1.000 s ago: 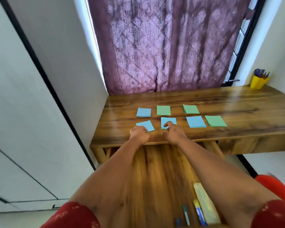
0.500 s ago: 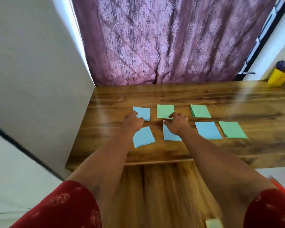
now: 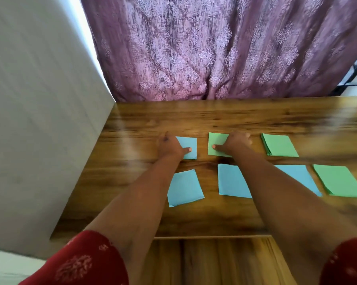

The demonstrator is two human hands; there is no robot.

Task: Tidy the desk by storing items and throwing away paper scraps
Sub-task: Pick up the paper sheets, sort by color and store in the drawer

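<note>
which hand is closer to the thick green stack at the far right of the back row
Right. The right hand rests on the green paper just left of the green stack; the left hand is farther left, on the blue paper.

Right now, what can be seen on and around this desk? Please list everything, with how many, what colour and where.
Blue paper pads: four; far left, near left, near middle, and one partly hidden behind the right forearm.
Green paper pads: three; far middle, far right, near right.
Desk: one, brown wood, holding all the pads.
Curtain: one, purple, patterned, hanging behind the desk.
Wall panel: one, grey-white, left of the desk.
Left hand: on the far left blue pad, thumb pressing its top.
Right hand: on the far middle green pad, thumb pressing its top.
Sleeves: two, dark red, at the bottom corners.
</note>
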